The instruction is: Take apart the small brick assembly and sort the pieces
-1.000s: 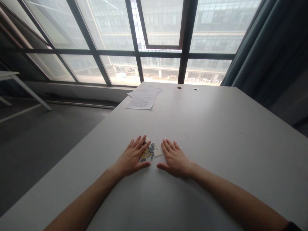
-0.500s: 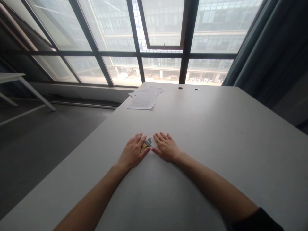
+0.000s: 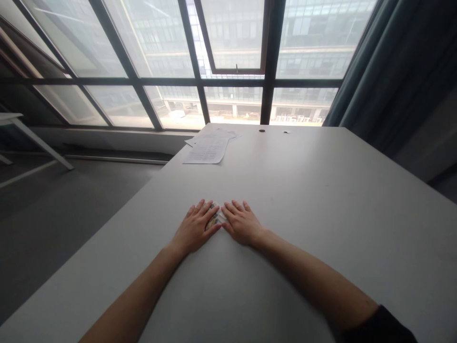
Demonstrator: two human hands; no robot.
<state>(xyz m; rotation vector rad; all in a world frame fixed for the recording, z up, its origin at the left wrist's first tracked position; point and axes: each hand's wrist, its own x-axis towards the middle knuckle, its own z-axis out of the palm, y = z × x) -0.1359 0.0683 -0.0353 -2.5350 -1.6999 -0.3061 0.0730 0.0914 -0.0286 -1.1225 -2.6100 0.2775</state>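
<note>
Both palms are down on the white table (image 3: 228, 286). My left hand (image 3: 194, 228) lies flat with its fingers a little apart over small, flat, card-like pieces (image 3: 213, 220) patterned in yellow, grey and white. Most of these pieces are covered, so their exact kind and number are unclear. My right hand (image 3: 243, 224) is also flat, fingers spread, close beside the left one. A whitish piece (image 3: 222, 217) shows at its fingertips. The two thumbs nearly meet below the pieces.
Printed paper sheets (image 3: 207, 147) overlap near the far left edge of the table. Two small round holes, one a dark grommet (image 3: 262, 130), are at the far edge. Windows stand behind, a dark curtain (image 3: 371, 71) on the right and another white table (image 3: 39, 140) at far left.
My right hand has shifted slightly left, closer to my left hand. The patterned pieces between them sit differently, with less of them showing on the right. The view has turned slightly.
</note>
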